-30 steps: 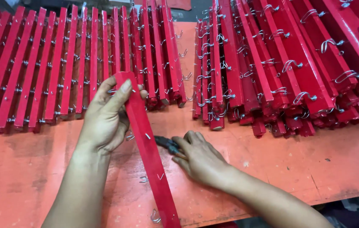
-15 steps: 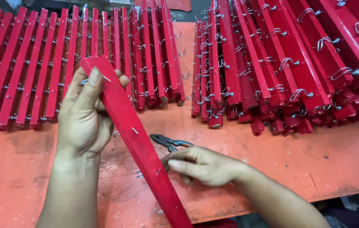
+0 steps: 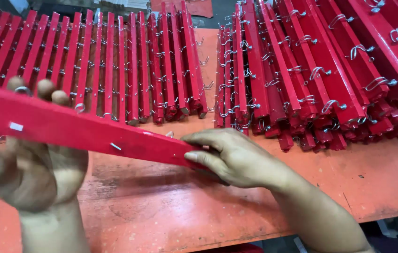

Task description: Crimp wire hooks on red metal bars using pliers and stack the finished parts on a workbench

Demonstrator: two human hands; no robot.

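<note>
Red strip (image 3: 86, 129) gripped at both ends: right hand (image 3: 229, 157) pinching the near end between thumb and fingers, left hand (image 3: 32, 166) cupped behind the far-left end, fingertips (image 3: 44, 89) curling over the top edge. Both hands closed on it, neither released. Long axis running nearly level from one grip to the other, dropping slightly toward the right hand, broad face turned to the camera, held clear above the table (image 3: 171, 206). Small metal staple ends showing through that face, a wire loop near the left fingertips. Beneath both grips, worn red-orange tabletop, scuffed and bare in patches. Beyond the left grip, a row of like strips (image 3: 114, 65) standing on edge side by side. Beyond the right grip, a leaning stack of strips (image 3: 311, 70) fitted with wire hooks (image 3: 318, 72). Pliers not visible now.
</note>
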